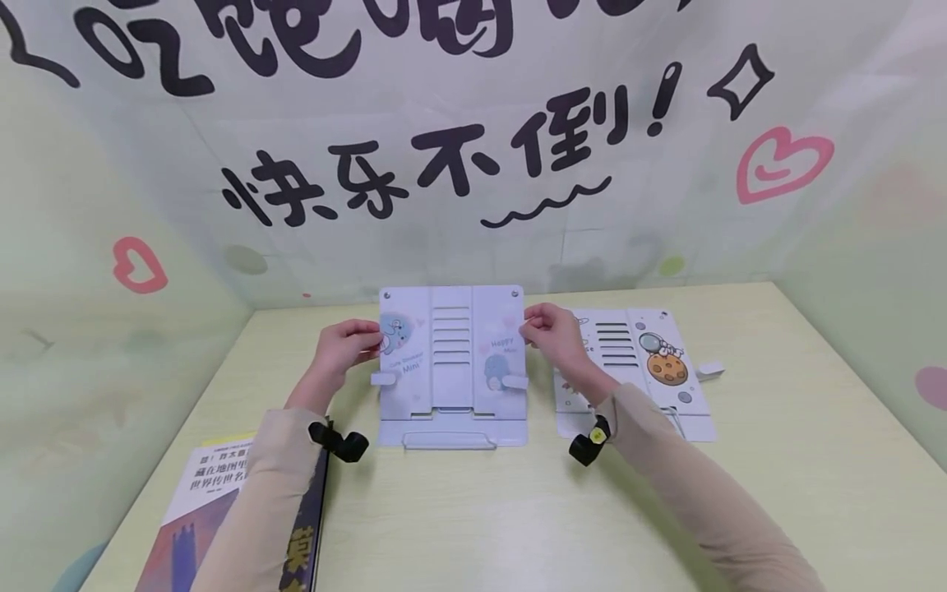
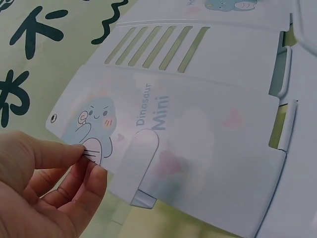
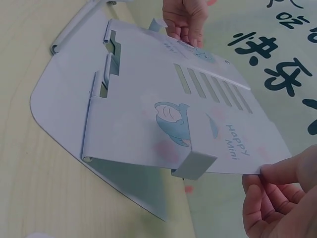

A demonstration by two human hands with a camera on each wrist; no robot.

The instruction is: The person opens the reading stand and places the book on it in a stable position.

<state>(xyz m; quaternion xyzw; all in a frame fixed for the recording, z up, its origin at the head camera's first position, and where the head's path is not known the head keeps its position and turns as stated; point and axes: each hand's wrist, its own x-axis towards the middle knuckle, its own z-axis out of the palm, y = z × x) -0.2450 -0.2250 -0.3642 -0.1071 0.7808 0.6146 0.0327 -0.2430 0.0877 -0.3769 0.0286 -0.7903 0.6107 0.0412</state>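
A white book stand (image 1: 405,399) with a pale blue dinosaur print stands at the back middle of the table. Its slotted panel is tilted up from the base plate, as the right wrist view shows from the side. My left hand (image 1: 343,352) pinches the panel's left edge between thumb and fingers, beside the dinosaur picture (image 2: 96,121). On the opposite edge, my right hand (image 1: 556,333) pinches the panel near the "Happy Mini" lettering (image 3: 235,141). Small side clips (image 2: 141,161) and a wire page holder (image 1: 449,441) are fitted to the stand.
A second white book stand (image 1: 636,395) with an astronaut print lies to the right, partly behind my right forearm. Books (image 1: 214,485) are at the front left, partly covered by my left sleeve. A lettered wall sheet (image 1: 444,247) hangs behind the table (image 1: 459,510).
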